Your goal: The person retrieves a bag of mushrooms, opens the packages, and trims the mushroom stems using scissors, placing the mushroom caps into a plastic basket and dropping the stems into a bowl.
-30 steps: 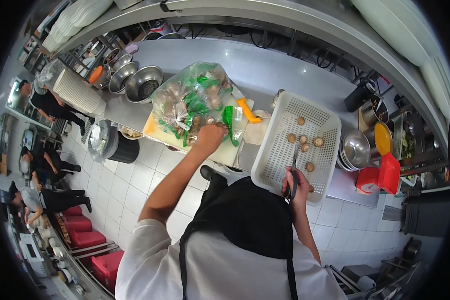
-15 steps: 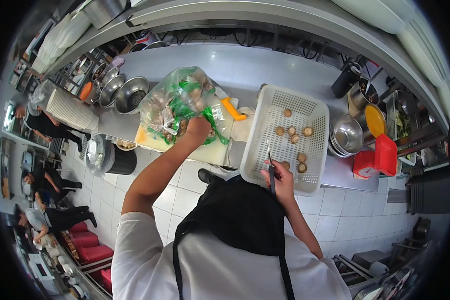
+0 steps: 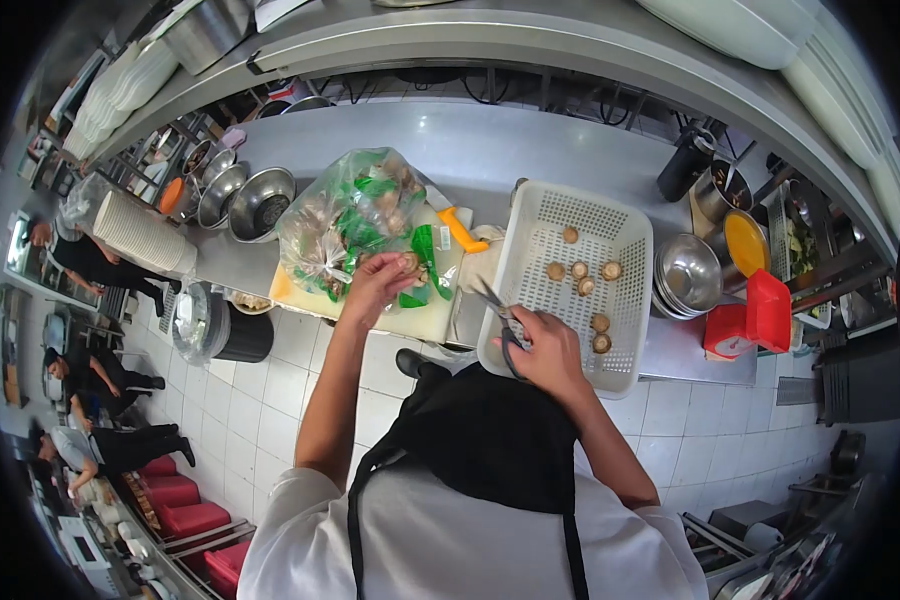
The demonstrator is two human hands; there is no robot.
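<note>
My left hand (image 3: 375,285) pinches a brown mushroom (image 3: 408,264) in front of a clear plastic bag (image 3: 345,215). Mushrooms and green packaging fill that bag, which lies on a pale cutting board (image 3: 395,318). In my right hand (image 3: 548,350) is a pair of scissors (image 3: 506,322), its blades parted and pointing up and left. This hand is over the near left corner of a white perforated basket (image 3: 620,225). Several mushrooms (image 3: 582,276) are scattered on the basket floor.
An orange-yellow handle (image 3: 460,230) lies between bag and basket. Metal bowls (image 3: 262,203) stand at left, more stacked bowls (image 3: 688,270) at right beside a red kitchen scale (image 3: 735,330). A shelf (image 3: 490,35) runs overhead. Other people (image 3: 105,370) are far left.
My left hand has come out of the bag, now with a mushroom in its fingers. My right hand has turned the scissors leftward and spread their blades.
</note>
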